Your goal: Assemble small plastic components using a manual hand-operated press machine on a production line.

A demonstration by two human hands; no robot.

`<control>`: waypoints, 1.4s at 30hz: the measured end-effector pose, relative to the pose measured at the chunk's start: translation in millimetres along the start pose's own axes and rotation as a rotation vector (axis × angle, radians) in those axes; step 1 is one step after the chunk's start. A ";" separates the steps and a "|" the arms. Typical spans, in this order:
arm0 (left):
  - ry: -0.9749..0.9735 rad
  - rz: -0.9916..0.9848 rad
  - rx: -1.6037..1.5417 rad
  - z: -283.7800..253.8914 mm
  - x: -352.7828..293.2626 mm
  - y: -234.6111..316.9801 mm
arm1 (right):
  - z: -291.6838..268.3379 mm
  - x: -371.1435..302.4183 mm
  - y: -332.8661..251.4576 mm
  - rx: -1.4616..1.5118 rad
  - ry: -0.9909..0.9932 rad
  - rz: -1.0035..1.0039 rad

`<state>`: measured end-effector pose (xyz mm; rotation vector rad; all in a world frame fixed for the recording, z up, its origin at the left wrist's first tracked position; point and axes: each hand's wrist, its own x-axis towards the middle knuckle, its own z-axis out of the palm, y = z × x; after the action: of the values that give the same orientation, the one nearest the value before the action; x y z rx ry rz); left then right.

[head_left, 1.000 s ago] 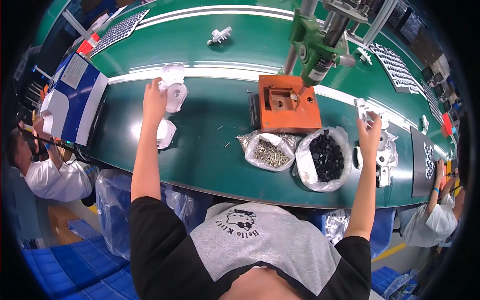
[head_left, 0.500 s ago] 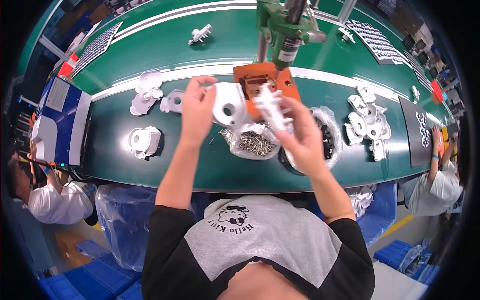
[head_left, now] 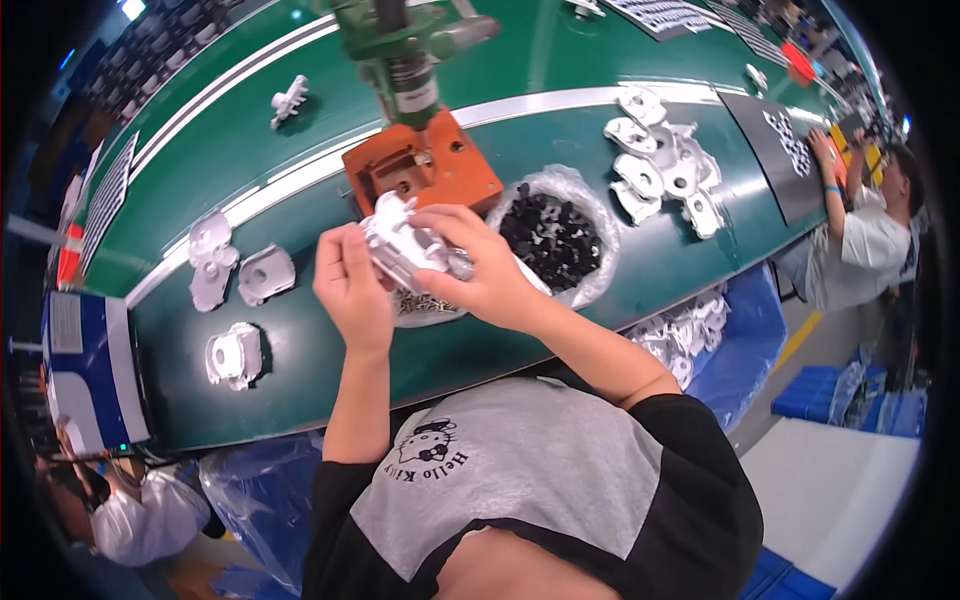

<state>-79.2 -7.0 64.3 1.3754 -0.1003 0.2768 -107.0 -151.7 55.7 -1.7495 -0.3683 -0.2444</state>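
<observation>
Holding white plastic parts (head_left: 400, 243) between left hand (head_left: 352, 280) and right hand (head_left: 482, 270), in front of the chest and over a clear bag (head_left: 433, 319) of metal pins, overlapping the near edge of an orange fixture block (head_left: 470, 170). Gripping the left side with bent left fingers and pinching the right side between right thumb and fingers, palms turned inward and apart. Cannot tell, beneath the fingers, how many pieces or whether fully joined. Set beyond, under a green press (head_left: 365, 40), the orange block with its hollowed pocket. Placed just right of the right hand, a plastic bag (head_left: 607, 235) full of black pieces. Flanked on the left, along the dark green worktop (head_left: 310, 370), by 2 touching white housings (head_left: 210, 270), a white cover (head_left: 267, 273) just beside, and a white shell (head_left: 235, 355) nearer the front edge. Flanked on the right by a cluster of white housings (head_left: 680, 170), then a dark board (head_left: 755, 135) with small pale pieces on it. Resting past the white strip, a loose white part (head_left: 289, 102). Placed at far left, a blue and white machine (head_left: 90, 370). Seated toward the rims, 2 co-workers (head_left: 850, 250) in white shirts.
</observation>
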 end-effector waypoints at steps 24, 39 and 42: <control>-0.886 0.748 0.763 -17.4 4.0 -2.2 | -30.1 -21.4 20.5 1.263 -0.051 0.688; -0.803 0.279 0.382 -20.9 -7.6 -10.3 | -38.4 -30.1 27.3 1.270 -0.267 0.584; -0.741 0.510 0.515 -14.2 5.5 6.6 | -62.2 -19.2 32.9 0.761 -0.289 0.604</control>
<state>-76.9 8.7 69.1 1.8981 -1.0658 0.2068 -110.1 -220.6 31.8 -1.0626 -0.0941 0.5304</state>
